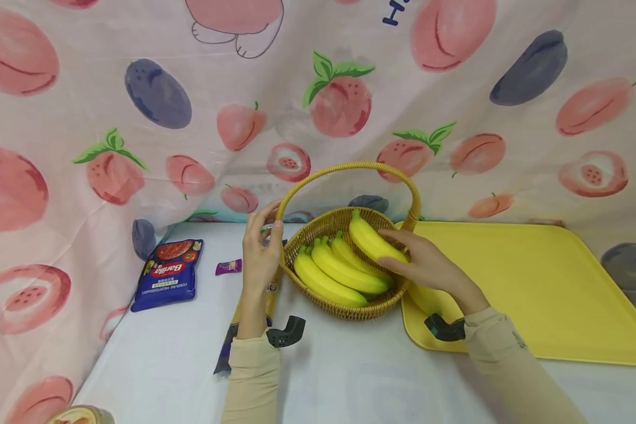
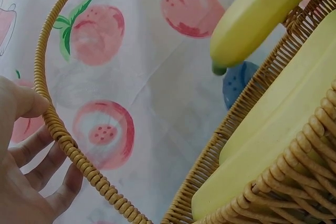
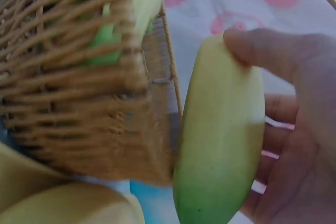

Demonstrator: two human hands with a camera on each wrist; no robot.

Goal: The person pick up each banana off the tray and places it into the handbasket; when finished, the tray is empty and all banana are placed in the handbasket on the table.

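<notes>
My right hand [image 1: 421, 259] holds a yellow banana [image 1: 371, 237] over the right side of a wicker basket [image 1: 350, 312]. In the right wrist view, the thumb lies along one side of that banana [image 3: 218, 135] and the fingers are behind it. Several more bananas [image 1: 328, 277] lie inside the basket. My left hand [image 1: 262, 247] grips the arched basket handle [image 1: 350, 168] low on its left side. The left wrist view shows the thumb on one side of the handle [image 2: 58, 129] and the fingers behind it.
A yellow tray [image 1: 519, 294] lies right of the basket, with another banana [image 1: 425, 298] on it beneath the right wrist. At left are a blue Barilla pouch [image 1: 169, 274], a small purple packet [image 1: 228, 267] and a long package [image 1: 228, 347] partly under the left arm. A jar lid [image 1: 79, 415] shows bottom left.
</notes>
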